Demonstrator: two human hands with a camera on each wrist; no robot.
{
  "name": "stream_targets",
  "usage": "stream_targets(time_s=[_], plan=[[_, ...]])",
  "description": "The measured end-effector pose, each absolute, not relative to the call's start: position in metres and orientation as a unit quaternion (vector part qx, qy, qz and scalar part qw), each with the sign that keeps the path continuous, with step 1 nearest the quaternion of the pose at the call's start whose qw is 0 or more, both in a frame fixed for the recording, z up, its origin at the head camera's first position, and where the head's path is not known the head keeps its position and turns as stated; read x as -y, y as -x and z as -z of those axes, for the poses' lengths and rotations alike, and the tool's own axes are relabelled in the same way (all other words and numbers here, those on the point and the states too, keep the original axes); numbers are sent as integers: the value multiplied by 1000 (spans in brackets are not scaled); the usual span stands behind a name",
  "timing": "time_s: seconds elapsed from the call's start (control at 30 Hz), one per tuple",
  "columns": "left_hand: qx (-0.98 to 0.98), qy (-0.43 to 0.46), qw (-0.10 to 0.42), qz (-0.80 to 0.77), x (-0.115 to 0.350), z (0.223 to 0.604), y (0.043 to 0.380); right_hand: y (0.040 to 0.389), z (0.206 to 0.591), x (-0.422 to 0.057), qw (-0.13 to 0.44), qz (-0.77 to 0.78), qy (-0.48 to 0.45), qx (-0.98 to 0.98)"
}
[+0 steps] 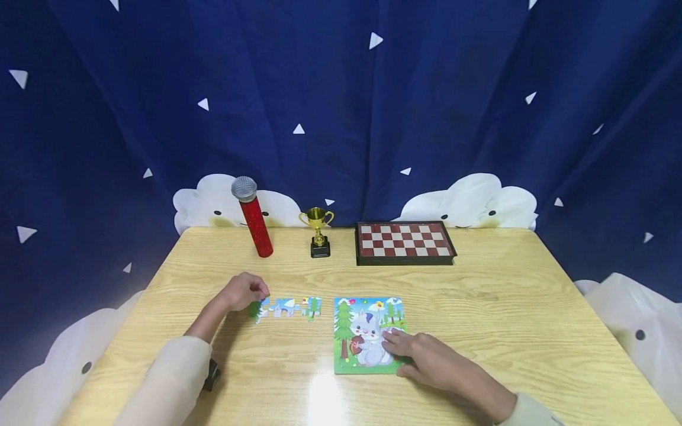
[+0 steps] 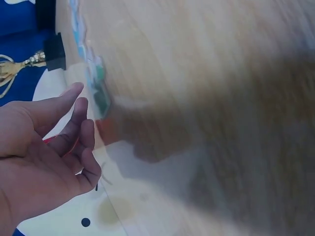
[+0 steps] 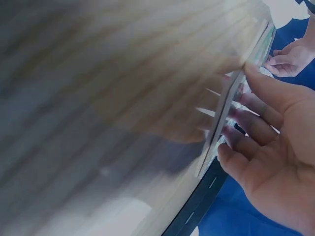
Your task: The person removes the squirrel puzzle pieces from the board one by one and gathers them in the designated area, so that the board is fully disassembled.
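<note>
1. As I judge it, my work is only partly along: a short strip of puzzle pieces (image 1: 288,303) lies in a row on the left of the bench (image 1: 506,290), with sky, flowers and bits of tree showing.
2. To the right of that strip sits the picture board (image 1: 367,340), flat and whole-looking, with its squirrel and tall tree. I cannot tell from here whether its face is cut into pieces or simply printed.
3. The strip seems to echo the upper part of that picture; most of the squirrel shows only on the board, so I take the lower rows as what is left.
4. My left fingers (image 2: 79,113) are at the strip's left end, loosely bent, thumb and index tips close together. I see no piece between them — whether they touch the green end piece, I cannot tell.
5. My right fingers (image 1: 402,347) lie relaxed and slightly spread over the right side of the board, thumb at its near right corner. They rest on it — I would call that steadying, not lifting, as the board lies level on the bench.
</note>
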State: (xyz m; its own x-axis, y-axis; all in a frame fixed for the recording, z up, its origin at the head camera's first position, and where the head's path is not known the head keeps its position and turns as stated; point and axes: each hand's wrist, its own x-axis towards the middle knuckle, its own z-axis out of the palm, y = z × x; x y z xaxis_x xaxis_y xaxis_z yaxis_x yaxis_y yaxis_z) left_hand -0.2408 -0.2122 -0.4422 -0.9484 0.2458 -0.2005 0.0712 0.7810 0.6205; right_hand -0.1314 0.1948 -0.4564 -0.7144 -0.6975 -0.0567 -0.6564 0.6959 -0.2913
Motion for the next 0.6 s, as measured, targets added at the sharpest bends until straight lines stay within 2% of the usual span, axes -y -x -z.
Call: stream_targets(time_s=[0.3,0.6], plan=[[-928,-100,140,-330,191,434,241,128,451,-189,66,83,362,-926],[-913,-138,151,-353,141,426,244,124,444,-198,32,81,385,-919]])
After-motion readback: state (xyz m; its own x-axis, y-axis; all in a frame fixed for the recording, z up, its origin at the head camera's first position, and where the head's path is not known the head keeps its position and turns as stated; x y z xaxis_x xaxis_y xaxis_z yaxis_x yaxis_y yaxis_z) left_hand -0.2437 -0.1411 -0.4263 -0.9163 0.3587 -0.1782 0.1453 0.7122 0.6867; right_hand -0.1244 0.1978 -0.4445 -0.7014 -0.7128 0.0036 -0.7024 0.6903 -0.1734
